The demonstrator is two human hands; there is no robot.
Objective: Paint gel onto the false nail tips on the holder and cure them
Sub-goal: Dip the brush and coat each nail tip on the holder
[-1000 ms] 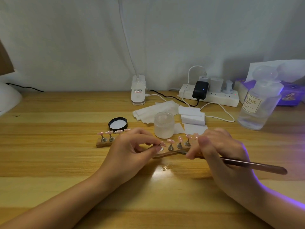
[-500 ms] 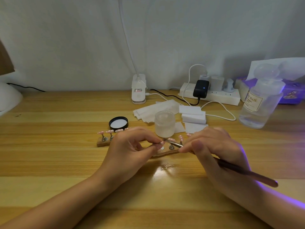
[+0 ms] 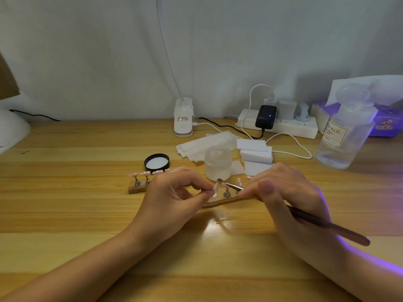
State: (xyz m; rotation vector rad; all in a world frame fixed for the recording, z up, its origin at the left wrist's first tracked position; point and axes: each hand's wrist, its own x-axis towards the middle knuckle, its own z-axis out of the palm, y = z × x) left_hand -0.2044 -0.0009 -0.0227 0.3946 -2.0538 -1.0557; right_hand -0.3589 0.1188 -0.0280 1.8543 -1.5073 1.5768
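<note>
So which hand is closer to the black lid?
Left. The left hand sits just in front of the black lid; the right hand is farther right, beyond the gel jar.

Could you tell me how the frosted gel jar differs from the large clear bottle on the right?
The frosted gel jar is short, squat and cloudy; the large clear bottle is taller, see-through and shows liquid inside. The jar stands open, its black lid lying beside it, while the bottle is closed by a rounded cap. The bottle bears a label; the jar shows none. Both stand upright on the wooden table.
</note>
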